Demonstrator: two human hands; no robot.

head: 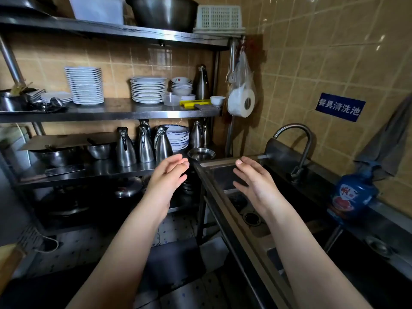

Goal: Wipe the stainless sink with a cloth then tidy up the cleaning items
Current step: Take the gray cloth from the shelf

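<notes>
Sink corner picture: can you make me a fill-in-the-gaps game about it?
The left hand and right hand hold ____.
The bottle beside the tap is coloured ____.
The paper roll hangs inside a clear plastic ____.
Missing words: nothing, blue, bag.

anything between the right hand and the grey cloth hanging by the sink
Yes: the curved faucet rises between the right hand and the grey cloth, and the blue detergent bottle stands on the sink back ledge just below the cloth.
</notes>
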